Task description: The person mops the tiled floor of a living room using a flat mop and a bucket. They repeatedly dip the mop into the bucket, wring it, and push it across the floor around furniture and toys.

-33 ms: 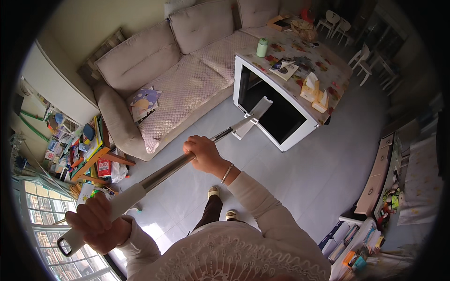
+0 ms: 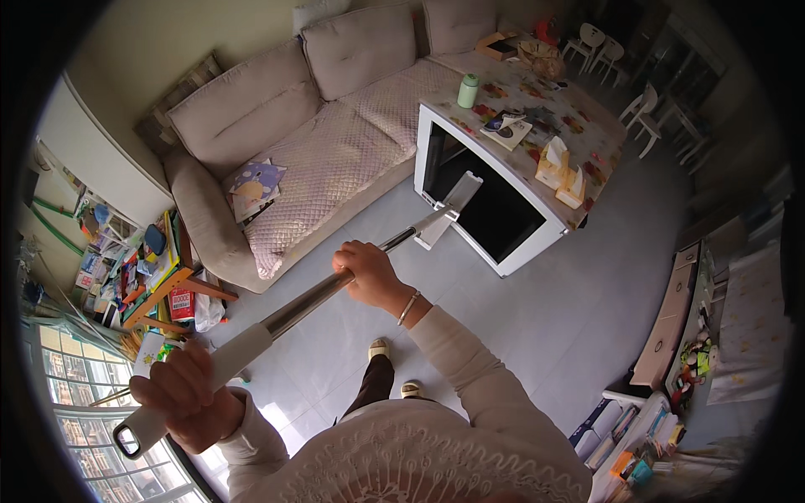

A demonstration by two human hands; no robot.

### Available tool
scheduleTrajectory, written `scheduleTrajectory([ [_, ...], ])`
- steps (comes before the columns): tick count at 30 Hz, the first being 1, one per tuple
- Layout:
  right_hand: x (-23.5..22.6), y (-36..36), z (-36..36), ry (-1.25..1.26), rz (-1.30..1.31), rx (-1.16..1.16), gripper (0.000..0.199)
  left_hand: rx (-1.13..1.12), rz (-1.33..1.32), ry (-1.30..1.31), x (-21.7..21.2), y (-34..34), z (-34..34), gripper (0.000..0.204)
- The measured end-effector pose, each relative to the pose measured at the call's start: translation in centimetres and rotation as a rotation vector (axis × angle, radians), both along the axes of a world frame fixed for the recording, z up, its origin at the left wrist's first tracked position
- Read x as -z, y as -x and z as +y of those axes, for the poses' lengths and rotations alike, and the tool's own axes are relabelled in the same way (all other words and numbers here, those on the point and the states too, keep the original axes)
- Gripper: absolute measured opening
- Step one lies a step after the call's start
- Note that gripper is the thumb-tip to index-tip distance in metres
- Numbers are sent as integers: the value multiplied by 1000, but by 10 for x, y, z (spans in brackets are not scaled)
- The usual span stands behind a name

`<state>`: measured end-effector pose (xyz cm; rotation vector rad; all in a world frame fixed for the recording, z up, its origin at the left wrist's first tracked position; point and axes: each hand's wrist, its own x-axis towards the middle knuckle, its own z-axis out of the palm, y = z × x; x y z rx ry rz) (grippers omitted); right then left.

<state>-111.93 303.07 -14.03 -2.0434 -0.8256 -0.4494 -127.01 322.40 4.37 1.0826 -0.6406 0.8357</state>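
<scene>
Both hands are clamped on a long-handled flat mop (image 2: pixel 310 303) and are well apart along it: the left hand (image 2: pixel 189 398) wraps the pale grip near its looped end, while the right hand (image 2: pixel 373 272), a bracelet (image 2: pixel 408 308) at its wrist, closes around the metal pole farther up. The mop slants across the room, away from the person and to the right, and its head (image 2: pixel 461 193) stands at the low front edge of the counter (image 2: pixel 589 134), one flat plate tilted up in front of the dark panel (image 2: pixel 503 222) and a paler piece lower down, by the grey floor (image 2: pixel 495 327). At that distance it is hard to tell whether the plate touches the panel or is only close to it. The work seems under way, not finished: the mop is taken up, firmly held and set out at the counter's base, and it has not been laid down. How much is left cannot be judged from this view. On the counter stand a green bottle (image 2: pixel 468 90) and tissue boxes (image 2: pixel 551 172); beside it runs the sofa (image 2: pixel 335 159), with papers (image 2: pixel 260 178) lying on its seat.
</scene>
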Motion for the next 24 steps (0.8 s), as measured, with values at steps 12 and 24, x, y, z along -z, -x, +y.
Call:
scheduleTrajectory([
  [12, 98, -135, -53, 45, 285, 84, 11, 481, 49, -431, 97, -142, -28, 20],
  [24, 157, -217, -131, 51, 254, 155, 10, 454, 41, -402, 173, -219, -103, 20],
])
